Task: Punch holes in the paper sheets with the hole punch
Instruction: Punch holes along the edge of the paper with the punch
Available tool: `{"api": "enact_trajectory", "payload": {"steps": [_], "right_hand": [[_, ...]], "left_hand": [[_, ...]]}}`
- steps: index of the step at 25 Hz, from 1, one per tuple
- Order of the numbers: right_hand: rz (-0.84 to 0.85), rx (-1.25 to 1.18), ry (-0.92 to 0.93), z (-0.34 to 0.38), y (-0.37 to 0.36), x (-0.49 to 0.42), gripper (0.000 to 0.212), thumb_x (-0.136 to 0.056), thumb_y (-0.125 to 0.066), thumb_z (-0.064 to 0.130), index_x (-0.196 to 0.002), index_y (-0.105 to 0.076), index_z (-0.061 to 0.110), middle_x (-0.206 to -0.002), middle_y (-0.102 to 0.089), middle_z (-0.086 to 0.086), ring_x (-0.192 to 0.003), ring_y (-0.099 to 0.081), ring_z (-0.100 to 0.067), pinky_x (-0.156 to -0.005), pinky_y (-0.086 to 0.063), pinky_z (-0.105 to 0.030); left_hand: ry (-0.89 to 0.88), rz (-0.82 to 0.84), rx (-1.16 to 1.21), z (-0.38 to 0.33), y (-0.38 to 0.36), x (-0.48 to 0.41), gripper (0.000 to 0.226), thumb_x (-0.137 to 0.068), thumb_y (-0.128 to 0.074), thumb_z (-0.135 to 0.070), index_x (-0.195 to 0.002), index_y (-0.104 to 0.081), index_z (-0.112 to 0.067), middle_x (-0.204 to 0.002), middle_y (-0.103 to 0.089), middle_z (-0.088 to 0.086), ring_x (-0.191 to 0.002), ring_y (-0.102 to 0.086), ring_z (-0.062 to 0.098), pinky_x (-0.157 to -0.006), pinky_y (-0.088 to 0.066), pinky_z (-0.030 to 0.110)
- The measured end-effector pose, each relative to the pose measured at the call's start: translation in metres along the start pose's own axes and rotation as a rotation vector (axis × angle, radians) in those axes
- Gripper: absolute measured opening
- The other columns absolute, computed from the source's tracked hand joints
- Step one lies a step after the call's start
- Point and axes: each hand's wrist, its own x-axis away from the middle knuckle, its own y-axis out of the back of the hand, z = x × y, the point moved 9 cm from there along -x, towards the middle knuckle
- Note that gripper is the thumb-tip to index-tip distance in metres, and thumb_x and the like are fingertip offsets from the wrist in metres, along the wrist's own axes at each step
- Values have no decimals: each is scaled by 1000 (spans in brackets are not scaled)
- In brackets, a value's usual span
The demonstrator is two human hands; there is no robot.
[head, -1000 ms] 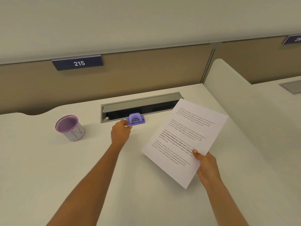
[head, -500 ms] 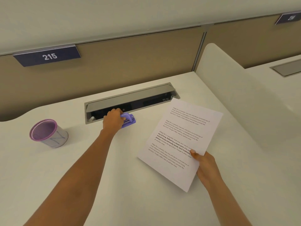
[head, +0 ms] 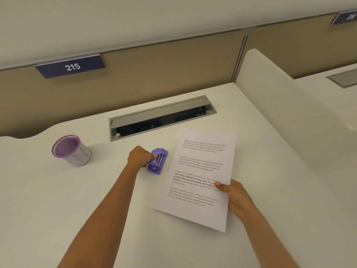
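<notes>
No holes yet. Left hand (head: pixel 139 156) grips the purple hole punch (head: pixel 157 161) on the desk (head: pixel 58 200); right hand (head: pixel 234 198) pinches the paper sheets (head: pixel 199 178), not yet slotted in.

A matt, smooth off-white desk top (head: pixel 58 200) is seen, with no shine on it. The hole punch (head: pixel 157 161) shows as purple plastic, and two bright metal rods are caught on its upturned face. The paper sheets (head: pixel 199 176) look thin, white and matt, printed in black. A brushed grey metal cable tray (head: pixel 160 111) is set into the desk. The cup (head: pixel 71 150) appears pale and matt, rimmed in purple.
</notes>
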Motion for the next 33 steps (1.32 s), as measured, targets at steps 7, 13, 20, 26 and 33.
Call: {"api": "enact_trajectory", "payload": {"steps": [7, 13, 20, 26, 33], "right_hand": [[31, 73, -9, -15, -1, 8, 31, -87, -63, -1, -118, -66, 5, -112, -72, -12, -105, -68, -33, -97, -49, -53], [58, 141, -9, -14, -2, 8, 30, -87, -64, 1, -117, -66, 4, -112, -72, -13, -104, -68, -33, -97, -50, -53], [95, 224, -30, -12, -8, 5, 27, -89, -62, 1, -115, -67, 5, -111, -73, -12, -102, -69, -33, -94, -52, -51], [123, 304, -94, -2, -6, -7, 33, -88, -62, -3, -120, -62, 0, -117, -69, -17, -106, -66, -36, -97, -50, -50], [133, 331, -127, 2, -2, -15, 37, -86, -65, -3, -122, -60, -3, -116, -69, -18, -107, -66, -36, -96, -50, -51]], "left_hand": [[43, 3, 136, 25, -17, 41, 34, -76, -78, -34, -81, -62, -5, -85, -70, 13, -81, -71, 28, -83, -59, 40], [37, 1, 173, 28, -24, 62, 33, -74, -79, -32, -80, -64, -3, -83, -72, 14, -80, -72, 30, -83, -59, 41], [34, -21, 161, 31, -28, 77, 41, -73, -79, -34, -90, -69, 1, -87, -75, 15, -82, -73, 29, -81, -60, 40], [11, -54, 63, 27, -32, 85, 29, -75, -76, -37, -72, -64, -10, -86, -76, 11, -79, -73, 26, -81, -59, 37], [-81, -349, -98, 12, -18, 93, 61, -93, -30, -62, -121, -50, -12, -116, -60, 9, -104, -60, 27, -82, -48, 38]]}}
